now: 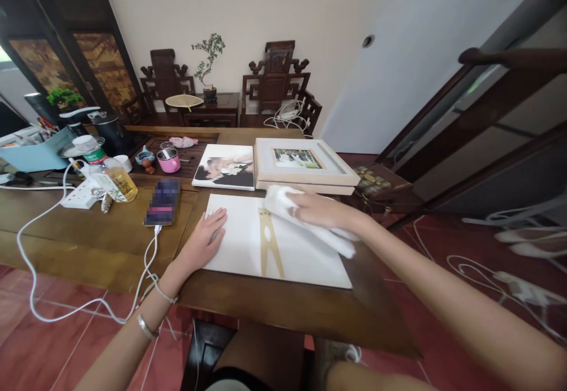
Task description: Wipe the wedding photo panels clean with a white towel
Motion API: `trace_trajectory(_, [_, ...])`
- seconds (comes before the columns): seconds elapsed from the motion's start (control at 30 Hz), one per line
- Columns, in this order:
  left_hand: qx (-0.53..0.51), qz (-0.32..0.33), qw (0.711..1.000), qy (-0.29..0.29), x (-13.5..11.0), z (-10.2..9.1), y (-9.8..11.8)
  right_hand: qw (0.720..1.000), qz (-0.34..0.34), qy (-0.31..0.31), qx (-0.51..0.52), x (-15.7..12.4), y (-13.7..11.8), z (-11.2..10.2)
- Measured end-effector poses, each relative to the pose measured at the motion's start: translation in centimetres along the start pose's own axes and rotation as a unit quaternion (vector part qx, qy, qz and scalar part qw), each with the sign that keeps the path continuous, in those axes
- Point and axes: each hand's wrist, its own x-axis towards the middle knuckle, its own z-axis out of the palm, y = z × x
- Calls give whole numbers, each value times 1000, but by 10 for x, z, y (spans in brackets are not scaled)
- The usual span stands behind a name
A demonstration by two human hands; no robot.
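A white panel (239, 249) with a gold stand piece (268, 243) lies flat on the wooden table (110, 225) in front of me. My left hand (204, 237) rests flat on the panel's left edge, fingers spread. My right hand (316, 209) presses a white cloth (310, 225) down on the panel's upper right part, fingers closed over it. Behind the panel lie a photo print (225, 168) and a stack of framed pictures (303, 166).
A phone (163, 202) on a white cable lies left of the panel. Further left are a power strip (80, 195), a bottle (116, 181), a pink cup (169, 160) and a tea tray. Carved chairs stand against the back wall. A stair rail runs on the right.
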Motion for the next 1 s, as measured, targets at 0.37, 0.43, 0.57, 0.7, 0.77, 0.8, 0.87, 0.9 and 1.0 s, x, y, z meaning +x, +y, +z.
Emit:
trace_trajectory(0.37, [21, 4, 1000, 1, 1, 0, 1, 982, -180, 56, 18, -138, -18, 88])
trace_trajectory(0.43, [17, 8, 1000, 2, 1, 0, 0, 986, -161, 41, 17, -139, -19, 83])
trace_trajectory(0.57, [0, 7, 1000, -1, 2, -1, -1, 994, -92, 58, 7, -106, -3, 65])
trace_trajectory(0.7, [-10, 3, 1000, -3, 3, -3, 1, 994, -65, 86, -13, -51, 13, 53])
trace_trajectory(0.77, [-9, 2, 1000, -5, 3, -3, 1, 993, -61, 101, -12, -34, 15, 52])
trace_trajectory(0.8, [-8, 1, 1000, -5, 3, -3, 2, 992, -62, 109, -10, -30, 13, 53])
trace_trajectory(0.87, [-8, 4, 1000, -3, 3, -3, 1, 990, -77, 119, -5, -34, 6, 57])
trace_trajectory(0.9, [-8, 5, 1000, -2, 3, -3, 1, 990, -83, 118, -2, -41, 0, 59])
trace_trajectory(1.0, [-10, 5, 1000, 4, 3, -1, 0, 993, -75, 88, 13, -75, -19, 63])
